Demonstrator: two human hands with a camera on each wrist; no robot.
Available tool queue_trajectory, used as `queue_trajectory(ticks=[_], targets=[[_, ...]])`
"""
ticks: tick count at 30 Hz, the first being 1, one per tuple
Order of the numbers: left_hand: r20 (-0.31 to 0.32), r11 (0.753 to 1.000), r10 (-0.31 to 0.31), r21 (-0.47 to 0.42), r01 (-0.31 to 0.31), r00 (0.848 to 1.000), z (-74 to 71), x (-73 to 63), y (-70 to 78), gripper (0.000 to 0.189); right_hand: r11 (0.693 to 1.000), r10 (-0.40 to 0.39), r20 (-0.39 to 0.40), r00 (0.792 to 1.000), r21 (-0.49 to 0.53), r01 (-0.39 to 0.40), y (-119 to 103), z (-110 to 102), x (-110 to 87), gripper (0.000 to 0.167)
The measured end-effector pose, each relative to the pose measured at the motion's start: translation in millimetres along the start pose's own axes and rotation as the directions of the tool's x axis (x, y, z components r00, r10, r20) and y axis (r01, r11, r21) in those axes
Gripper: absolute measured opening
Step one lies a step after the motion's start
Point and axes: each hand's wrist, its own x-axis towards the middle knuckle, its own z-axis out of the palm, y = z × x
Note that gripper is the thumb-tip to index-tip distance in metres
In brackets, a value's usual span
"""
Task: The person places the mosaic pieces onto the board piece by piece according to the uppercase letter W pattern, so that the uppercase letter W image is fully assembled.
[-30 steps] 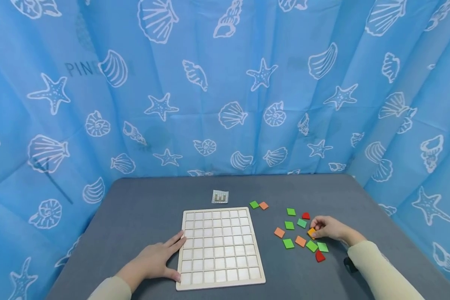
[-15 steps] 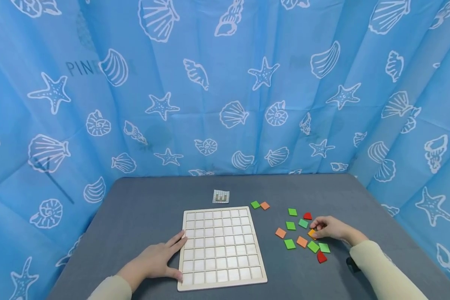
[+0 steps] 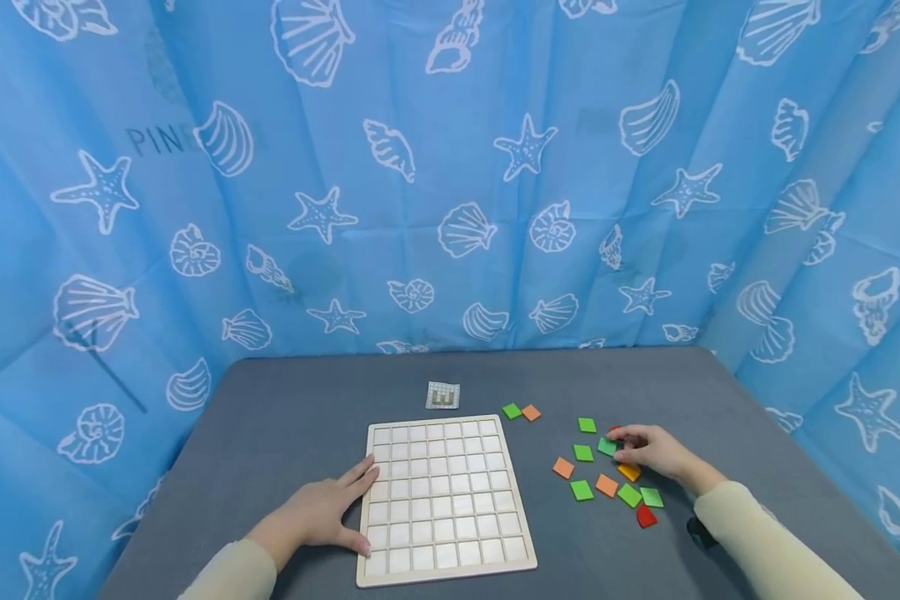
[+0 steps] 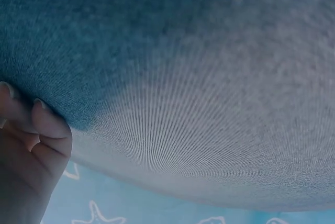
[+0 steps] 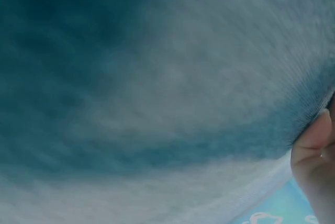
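My left hand (image 3: 317,515) rests at the left edge of a pale wooden grid board (image 3: 521,533), its fingers stretched and its thumb spread on the rim. To the right, my right hand (image 3: 656,450) hovers among loose coloured tiles, thumb apart from the fingers. Its fingertips reach beside a teal tile (image 3: 607,447) and partly cover a red tile (image 3: 614,431). Just below the thumb lies a yellow-orange tile (image 3: 630,472), partly overlapped by the hand. The wrist views catch only some fingers of the left hand (image 4: 31,145) and right hand (image 5: 316,156) against grey cloth.
A small patterned card (image 3: 442,395) lies behind the board. A green tile (image 3: 512,411) and an orange tile (image 3: 531,412) sit near the board's far right corner. Several more tiles, including a red quarter-round one (image 3: 647,517), spread over the grey table. A blue shell-print curtain (image 3: 450,183) surrounds it.
My right hand has let go of the yellow-orange tile and moved slightly away from the body, its fingers opening toward the teal and red tiles. The left hand stays on the board's edge.
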Motion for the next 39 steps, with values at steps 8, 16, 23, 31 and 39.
queue_trajectory(ticks=[8,16,23,31,39], targets=[[-0.001,1.000,0.002,0.018,-0.002,1.000,2.0,0.1,3.3,0.106,0.993,-0.062,0.098,0.993,-0.098,0.072,2,-4,4.8,0.046],[-0.016,1.000,-0.003,0.022,0.003,1.000,4.7,2.3,1.6,0.107,0.987,-0.056,0.098,0.994,-0.142,0.070,-1,-5,6.3,0.040],[-0.013,1.000,-0.016,0.017,0.016,1.000,3.9,2.8,0.3,0.107,0.996,-0.003,0.045,0.999,-0.092,0.007,-3,-4,7.7,0.024],[-0.010,0.999,-0.039,0.019,0.039,0.999,3.9,2.3,-0.1,0.107,0.996,0.084,-0.036,0.996,-0.033,-0.085,-10,-4,5.9,0.015],[-0.014,0.999,-0.050,0.007,0.050,0.999,2.5,-3.2,0.2,0.105,0.976,0.206,-0.078,0.975,0.093,-0.199,-30,-5,2.8,0.027]])
